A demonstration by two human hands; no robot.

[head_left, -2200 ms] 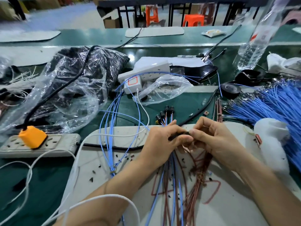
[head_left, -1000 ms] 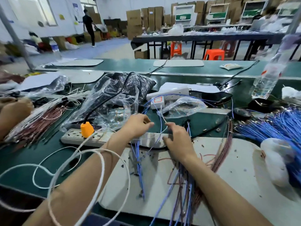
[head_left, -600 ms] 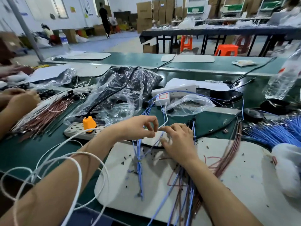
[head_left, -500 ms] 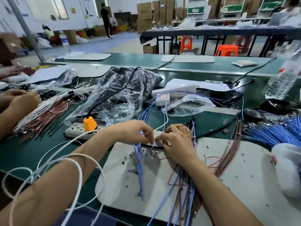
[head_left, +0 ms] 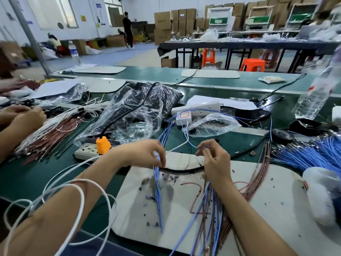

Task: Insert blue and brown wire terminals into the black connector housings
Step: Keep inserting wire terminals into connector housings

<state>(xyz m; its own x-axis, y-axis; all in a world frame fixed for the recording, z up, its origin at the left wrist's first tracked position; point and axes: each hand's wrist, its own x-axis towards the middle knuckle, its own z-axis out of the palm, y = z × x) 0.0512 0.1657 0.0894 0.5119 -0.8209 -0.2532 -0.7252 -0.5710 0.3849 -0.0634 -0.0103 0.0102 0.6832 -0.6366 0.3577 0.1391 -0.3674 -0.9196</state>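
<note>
Pinching blue wires (head_left: 157, 183) in left hand (head_left: 144, 154), seemingly one strand (head_left: 193, 145) in right hand (head_left: 215, 159), apart above the white mat (head_left: 267, 196); risks tangling on the black cable (head_left: 181, 170), bending terminals. Housings unseen.

Factory assembly hall for wire-harness work. Long green counters (head_left: 156, 74) run in parallel rows. Heaped bundles of blue wires (head_left: 304, 154) and brown wires (head_left: 55, 132) lie on the nearest one, beside a power strip (head_left: 86, 152). Stacked cardboard boxes (head_left: 162, 24) line the far wall, orange plastic stools (head_left: 251, 64) stand at a dark table (head_left: 239, 45), and a person (head_left: 127, 28) stands on the open floor.
</note>
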